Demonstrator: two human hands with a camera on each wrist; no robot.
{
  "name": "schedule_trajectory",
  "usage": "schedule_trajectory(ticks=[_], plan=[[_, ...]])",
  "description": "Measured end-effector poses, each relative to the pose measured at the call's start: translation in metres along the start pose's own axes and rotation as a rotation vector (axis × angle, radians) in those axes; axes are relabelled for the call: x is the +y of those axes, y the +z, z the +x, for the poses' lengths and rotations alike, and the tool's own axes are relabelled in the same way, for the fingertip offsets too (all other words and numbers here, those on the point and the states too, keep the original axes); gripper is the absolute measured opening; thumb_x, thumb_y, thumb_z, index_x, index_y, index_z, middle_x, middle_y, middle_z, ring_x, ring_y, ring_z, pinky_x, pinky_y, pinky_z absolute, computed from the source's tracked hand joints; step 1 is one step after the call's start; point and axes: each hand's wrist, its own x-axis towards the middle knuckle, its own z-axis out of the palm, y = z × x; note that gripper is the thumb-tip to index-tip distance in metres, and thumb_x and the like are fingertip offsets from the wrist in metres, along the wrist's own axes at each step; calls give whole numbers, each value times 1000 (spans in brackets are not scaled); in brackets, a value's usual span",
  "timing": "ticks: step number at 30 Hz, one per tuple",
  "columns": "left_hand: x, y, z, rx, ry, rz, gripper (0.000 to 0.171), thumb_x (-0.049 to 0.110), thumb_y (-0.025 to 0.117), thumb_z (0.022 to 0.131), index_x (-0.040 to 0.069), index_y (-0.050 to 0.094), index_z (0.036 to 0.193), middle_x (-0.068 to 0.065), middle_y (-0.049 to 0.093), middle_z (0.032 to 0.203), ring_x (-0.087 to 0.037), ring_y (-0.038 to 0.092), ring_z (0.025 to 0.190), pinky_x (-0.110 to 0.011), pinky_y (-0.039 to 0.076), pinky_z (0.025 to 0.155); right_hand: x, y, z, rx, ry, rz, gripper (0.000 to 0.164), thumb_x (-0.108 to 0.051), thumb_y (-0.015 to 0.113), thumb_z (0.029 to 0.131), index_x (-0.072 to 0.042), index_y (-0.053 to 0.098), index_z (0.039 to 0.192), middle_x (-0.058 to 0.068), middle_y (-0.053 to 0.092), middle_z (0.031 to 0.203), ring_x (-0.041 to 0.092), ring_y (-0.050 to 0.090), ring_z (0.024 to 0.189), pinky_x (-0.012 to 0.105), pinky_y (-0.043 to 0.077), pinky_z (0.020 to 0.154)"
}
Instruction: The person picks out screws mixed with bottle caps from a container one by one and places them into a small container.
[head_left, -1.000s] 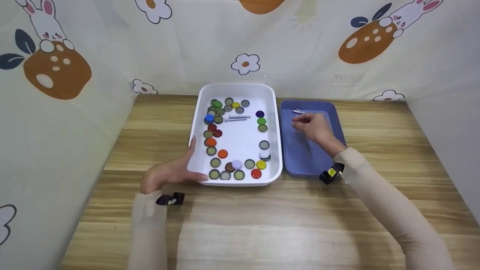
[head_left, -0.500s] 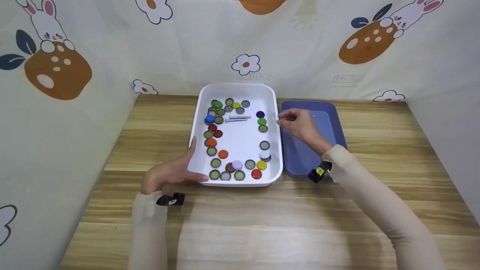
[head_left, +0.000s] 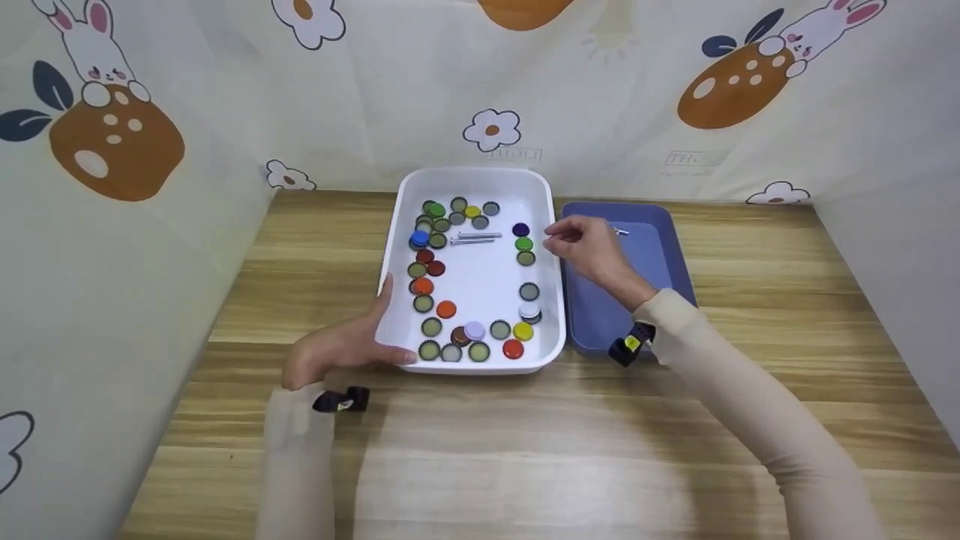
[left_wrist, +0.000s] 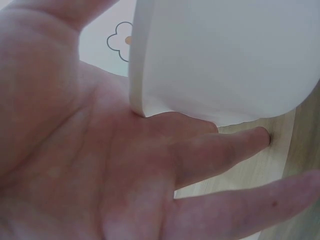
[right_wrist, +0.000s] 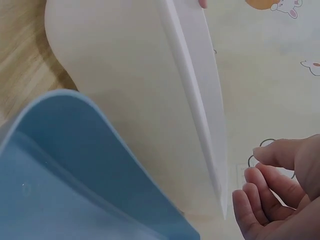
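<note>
In the head view, a white tray (head_left: 557, 300) holds several bottle caps (head_left: 446, 309) in mixed colours, mostly along its sides. Two long silver bolts (head_left: 478, 238) lie near its middle. My left hand (head_left: 337, 349) rests against the tray's near left corner; the left wrist view shows its fingers (left_wrist: 225, 155) straight along the outside. Above the right rim is my right hand (head_left: 596, 251), fingers loosely bent. Thumb and fingertips stand apart in the right wrist view, with nothing visible between them. Partly hidden behind that hand, small silver screws (head_left: 619, 232) lie in the blue tray (head_left: 607, 315).
Both trays stand side by side on a wooden table (head_left: 465, 450), the blue one on the right. A patterned cloth (head_left: 375, 97) hangs close behind them and along both sides.
My right hand has moved left, from over the screws in the blue tray to the white tray's right rim. The left hand stays at its corner.
</note>
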Motion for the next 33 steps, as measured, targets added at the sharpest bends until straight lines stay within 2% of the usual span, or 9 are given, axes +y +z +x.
schedule_trajectory(ticks=[3,10,14,24,33], plan=[[-1,0,0,0,6,-7,133,40,82,81,29,-28,155,-9,-15,169,-31,13,152,-52,5,127,-2,2,0,-13,-2,6,24,-13,70,92,0,72,113,17,71,109,21,64,93,21,51,74],[-4,2,1,-3,47,-52,132,37,83,80,31,-25,155,-8,-9,169,-32,20,149,-52,7,127,-6,6,-1,-28,-8,17,25,-12,69,93,-1,72,114,16,71,109,21,62,94,22,51,74],[-3,2,0,-2,46,-61,132,38,83,79,33,-24,155,-8,-9,169,-33,20,150,-52,7,127,-8,9,-1,-30,-15,23,24,-12,70,92,-1,72,113,16,71,108,20,63,92,21,50,73],[-2,2,-1,8,-2,-25,131,40,83,80,33,-25,155,-8,-9,169,-32,18,151,-52,8,127,-11,16,0,-46,17,41,24,-13,71,92,-2,72,113,14,72,108,18,62,91,20,50,71],[-1,1,-2,8,-45,-9,130,38,82,82,31,-26,155,-8,-7,170,-31,19,151,-51,8,128,-15,19,2,-58,-1,25,23,-15,72,91,-4,73,112,12,70,105,18,60,90,22,49,70]])
